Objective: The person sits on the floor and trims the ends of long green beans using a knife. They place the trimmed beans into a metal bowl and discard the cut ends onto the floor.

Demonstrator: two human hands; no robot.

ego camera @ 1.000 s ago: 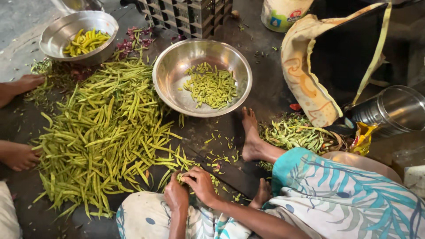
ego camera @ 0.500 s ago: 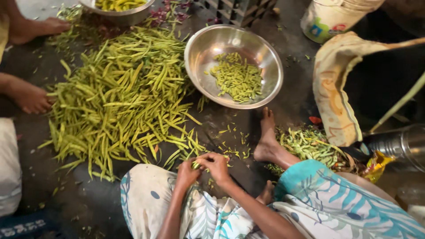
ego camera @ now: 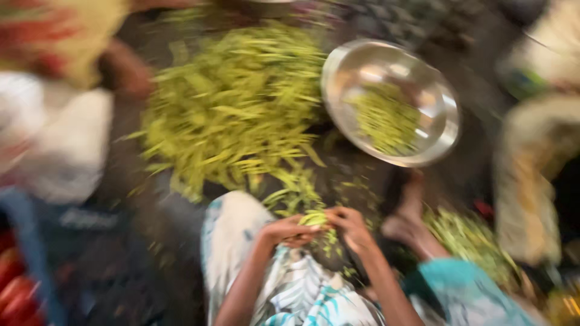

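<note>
The picture is heavily blurred. My left hand (ego camera: 290, 232) and my right hand (ego camera: 353, 229) meet over my lap, both closed on a small bunch of green beans (ego camera: 314, 218). Just beyond them a big pile of long green beans (ego camera: 235, 115) is spread on the dark floor. A round steel bowl (ego camera: 444, 108) holding cut bean pieces (ego camera: 386, 118) sits to the upper right of my hands, an arm's reach away.
My bare foot (ego camera: 411, 217) rests right of the hands, beside a heap of bean trimmings (ego camera: 468, 238). A tan cloth bag (ego camera: 531, 181) stands at the right edge. Another person in white cloth (ego camera: 60, 139) sits at the left. Something red (ego camera: 12, 287) shows bottom left.
The view has swung and blurred, so the pile and bowl now sit further right. My hands stay together on the bunch of beans, as half a second ago.
</note>
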